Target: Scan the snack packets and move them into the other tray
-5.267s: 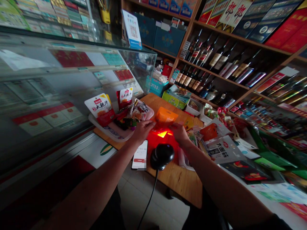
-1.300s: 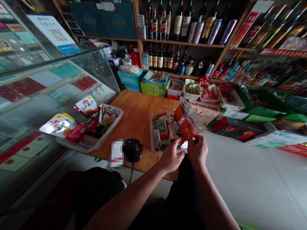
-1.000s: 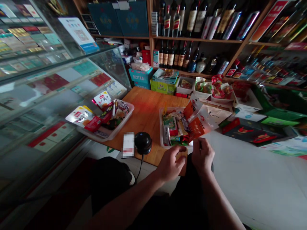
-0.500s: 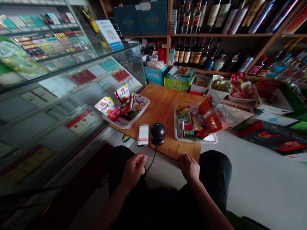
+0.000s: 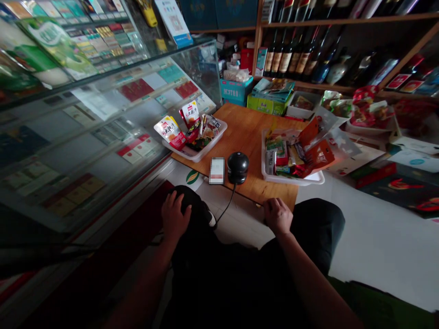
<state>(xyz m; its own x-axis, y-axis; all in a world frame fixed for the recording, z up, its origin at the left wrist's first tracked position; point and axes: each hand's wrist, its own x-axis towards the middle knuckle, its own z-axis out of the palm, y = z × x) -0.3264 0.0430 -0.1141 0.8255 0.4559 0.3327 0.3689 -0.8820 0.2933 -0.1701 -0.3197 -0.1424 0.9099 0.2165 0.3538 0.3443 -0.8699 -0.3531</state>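
So the left hand is lying on the left knee in black trousers, fingers loosely spread, nothing showing in it. The right hand is half curled right by the front edge of the brown wooden table; too dark under those fingers to tell if they're gripping anything or even touching wood.

Nearest to both is the black, rounded plastic scanner-looking gadget, standing near that edge, its thin black cord dropping over. A flat, pale-screened phone sits just left of it, right on the edge.

Behind them, a wide strip of wood runs between two white plastic trays of snack packets: the left tray pokes past the table's left side, the right tray past its right.
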